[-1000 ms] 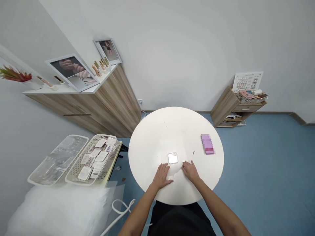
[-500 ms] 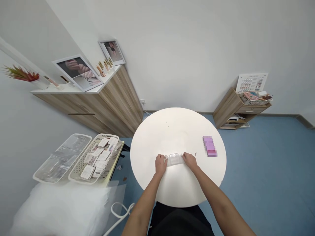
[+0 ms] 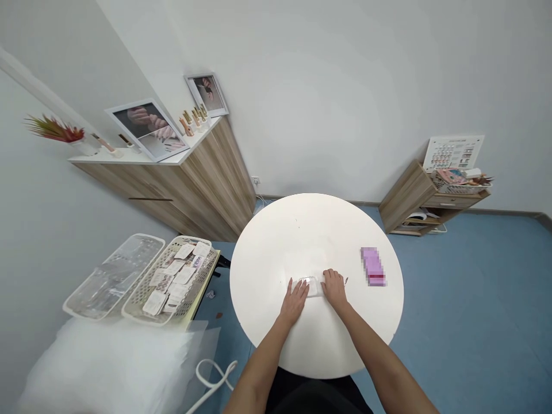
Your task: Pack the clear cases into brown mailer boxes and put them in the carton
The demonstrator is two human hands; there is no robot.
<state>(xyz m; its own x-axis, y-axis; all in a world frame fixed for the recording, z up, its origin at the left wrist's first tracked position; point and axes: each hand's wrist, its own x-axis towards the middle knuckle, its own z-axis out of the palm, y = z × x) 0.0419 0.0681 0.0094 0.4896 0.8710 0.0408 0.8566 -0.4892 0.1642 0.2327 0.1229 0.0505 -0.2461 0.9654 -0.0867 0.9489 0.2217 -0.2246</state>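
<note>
Left hand (image 3: 294, 303) has flattened out, fingers spread against the clear plastic case (image 3: 312, 286); right hand (image 3: 334, 290) lies open over its end, on the white table (image 3: 276, 339).

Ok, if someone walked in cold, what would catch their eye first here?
The big round white table fills the middle, with the left hand and right hand at a small clear plastic case near its near edge. A blurred pink box stands out to the right on the table. Off to the left sits a beige basket of white cards, with framed hand photos on the cabinet beyond.
</note>
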